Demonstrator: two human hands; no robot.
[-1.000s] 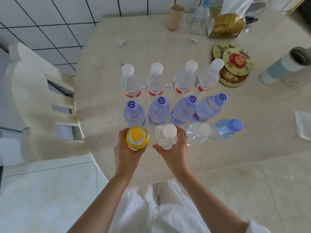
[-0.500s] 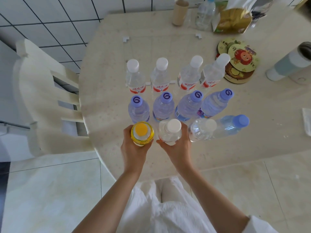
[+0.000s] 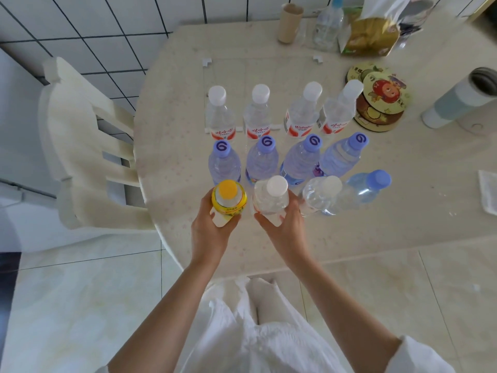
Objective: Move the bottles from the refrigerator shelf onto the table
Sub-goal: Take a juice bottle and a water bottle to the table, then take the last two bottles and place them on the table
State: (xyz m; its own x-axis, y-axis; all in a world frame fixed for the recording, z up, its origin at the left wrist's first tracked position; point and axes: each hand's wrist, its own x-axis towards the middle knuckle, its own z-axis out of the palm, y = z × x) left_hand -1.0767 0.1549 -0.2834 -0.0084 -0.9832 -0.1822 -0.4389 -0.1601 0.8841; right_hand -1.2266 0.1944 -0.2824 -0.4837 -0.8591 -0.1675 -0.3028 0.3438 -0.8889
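The left hand (image 3: 212, 232) has its grip curled round a yellow-capped bottle (image 3: 228, 200) with a yellow label; the right hand (image 3: 285, 227) grips a clear, white-capped bottle (image 3: 270, 197). Both stand upright at the near edge of the pale surface (image 3: 174, 130), just before a row of purple-capped bottles (image 3: 265, 160).

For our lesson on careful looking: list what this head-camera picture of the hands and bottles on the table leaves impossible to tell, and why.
1. Whether the yellow-capped bottle and white-capped bottle rest on the table: their bases are hidden by the left hand and right hand.
2. The refrigerator: outside the frame.
3. The print on the red labels: too small.
4. The bag: its top is cut off by the upper edge.
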